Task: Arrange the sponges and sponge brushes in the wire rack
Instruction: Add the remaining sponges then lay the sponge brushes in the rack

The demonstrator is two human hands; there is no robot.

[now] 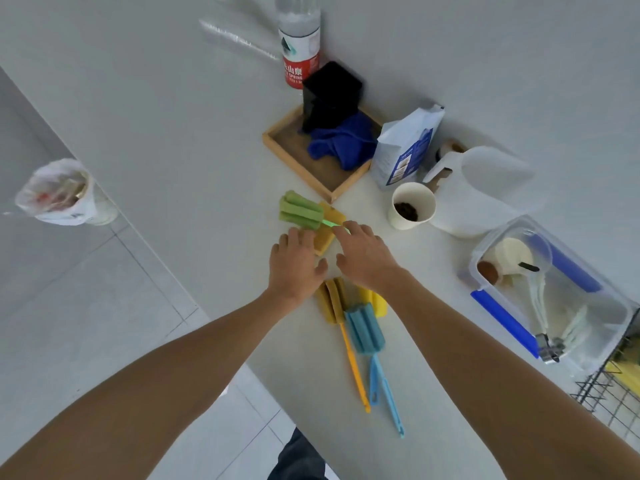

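Note:
A green sponge brush lies across a yellow sponge in the middle of the white table. My right hand reaches over them with its fingertips on the brush's green handle, fingers extended. My left hand is spread flat beside it, fingertips at the near edge of the yellow sponge. Nearer to me lie a yellow sponge brush and a blue sponge brush, handles pointing toward me. A second yellow sponge is partly hidden under my right wrist. The black wire rack stands at the right edge.
Behind the sponges is a wooden tray with a black box and a blue cloth. To the right stand a white bag, a paper cup and a clear plastic box. A water bottle stands at the back.

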